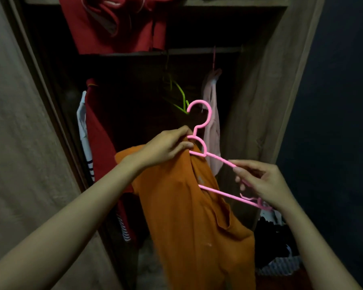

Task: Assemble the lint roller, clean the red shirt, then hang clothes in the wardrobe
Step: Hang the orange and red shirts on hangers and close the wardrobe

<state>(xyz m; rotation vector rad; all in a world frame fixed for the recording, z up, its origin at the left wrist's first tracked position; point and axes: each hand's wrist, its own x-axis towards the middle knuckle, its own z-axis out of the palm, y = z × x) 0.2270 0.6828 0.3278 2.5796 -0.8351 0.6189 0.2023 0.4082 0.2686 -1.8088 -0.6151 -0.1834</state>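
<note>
Open wardrobe (260, 101) before you, red shirt (99, 130) hanging at rail's left end. Orange shirt (187, 216) half on pink hanger (199, 120). Your left hand (168, 147) pinches collar against hanger neck; right hand (262, 183) clamps hanger's right arm.

So the wardrobe (260, 91) fills the middle of the frame, with a rail (197, 51) across its upper part. One shirt (96, 130) hangs at centre-left, an empty hanger (179, 95) mid-rail, another garment (212, 130) right of it. In front, lower centre, a held hanger (203, 130) has a shirt (187, 216) draped on its left side.
</note>
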